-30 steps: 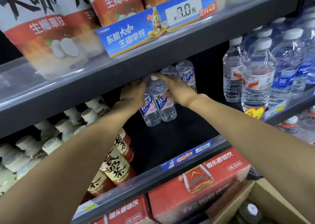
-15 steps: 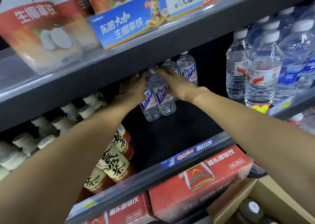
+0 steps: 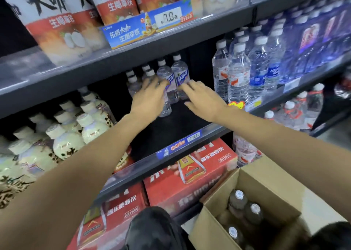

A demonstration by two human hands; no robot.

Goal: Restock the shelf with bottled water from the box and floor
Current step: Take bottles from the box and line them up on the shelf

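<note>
Half a second ago both hands were clasped over two small water bottles deep on the shelf; now the left hand [image 3: 150,95] and the right hand [image 3: 201,97] have let go and are drawn back a little, fingers spread and straight, holding nothing, though the left fingertips may yet brush a bottle, which motion blur makes hard to tell. The small blue-labelled bottles [image 3: 180,78] stand upright in a cluster at the back of the dark middle shelf [image 3: 182,126], so that pair looks placed, and the next reach is likely down to the cardboard box [image 3: 266,189] at lower right, where several capped bottles [image 3: 238,202] wait. Much bare shelf lies in front of the cluster. Cream-coloured drink bottles [image 3: 64,141] crowd the left, tall water bottles [image 3: 238,74] the right, and the shelf above hangs low over the opening; red cartons [image 3: 190,173] sit below
</note>
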